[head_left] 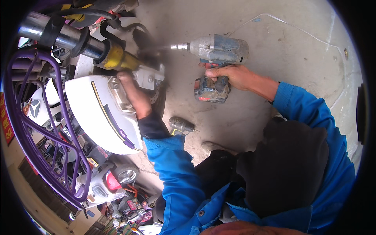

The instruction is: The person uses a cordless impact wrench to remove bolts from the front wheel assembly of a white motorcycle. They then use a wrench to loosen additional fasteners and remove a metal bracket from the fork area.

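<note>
The right hand (229, 76) had its fingers around the handle of the impact wrench (213, 49), likely hefty, rigid and best held there, above the floor (235, 121) near the yellow fork (117, 56), where the left hand (135, 92)'s grip was unclear.

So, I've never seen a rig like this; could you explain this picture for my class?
There is no robot: someone works bare-handed, in blue sleeves. A wide fisheye camera on their head looks down, so straight edges bend. The right hand holds a blue-grey power driver with a silver socket. The left hand is at a yellow and silver fork, beside a white mudguard; its fingers are mostly hidden, so its grip is unclear. A smaller drill lies on the floor.
</note>
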Available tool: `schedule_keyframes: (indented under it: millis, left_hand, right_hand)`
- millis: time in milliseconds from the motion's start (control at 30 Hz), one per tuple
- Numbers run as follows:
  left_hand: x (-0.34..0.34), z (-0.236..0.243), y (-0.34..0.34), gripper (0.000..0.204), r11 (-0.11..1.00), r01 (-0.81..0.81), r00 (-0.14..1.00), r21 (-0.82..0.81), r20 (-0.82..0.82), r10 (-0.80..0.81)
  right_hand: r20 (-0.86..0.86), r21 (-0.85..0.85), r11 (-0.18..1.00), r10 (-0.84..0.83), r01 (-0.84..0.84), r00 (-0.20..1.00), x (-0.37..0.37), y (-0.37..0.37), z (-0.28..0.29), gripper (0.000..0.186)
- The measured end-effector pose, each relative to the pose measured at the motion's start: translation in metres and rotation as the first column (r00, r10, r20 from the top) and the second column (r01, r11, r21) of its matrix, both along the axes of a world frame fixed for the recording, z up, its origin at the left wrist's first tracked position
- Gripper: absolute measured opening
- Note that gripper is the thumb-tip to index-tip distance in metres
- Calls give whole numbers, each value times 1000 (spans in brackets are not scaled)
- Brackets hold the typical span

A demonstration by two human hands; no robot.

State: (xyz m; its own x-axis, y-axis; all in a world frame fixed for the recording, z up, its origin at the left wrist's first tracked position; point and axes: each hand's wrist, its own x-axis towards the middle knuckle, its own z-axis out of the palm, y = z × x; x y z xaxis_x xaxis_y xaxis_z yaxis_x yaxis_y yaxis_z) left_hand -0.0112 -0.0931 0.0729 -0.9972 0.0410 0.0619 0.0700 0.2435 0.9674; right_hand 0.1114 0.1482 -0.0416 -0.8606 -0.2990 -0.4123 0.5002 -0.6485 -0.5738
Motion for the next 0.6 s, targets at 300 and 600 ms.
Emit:
schedule_keyframes:
  millis: [300, 600]
  left_hand:
    - [1, -7, 2, 83, 999, -15, 1000, -34, 2, 15]
    - [4, -10, -1, 81, 981, -76, 994, -176, -93, 60]
  right_hand:
    - [293, 52, 994, -103, 92, 950, 42, 35, -35, 25]
    - [217, 875, 364, 295, -319, 930, 68, 78, -16, 21]
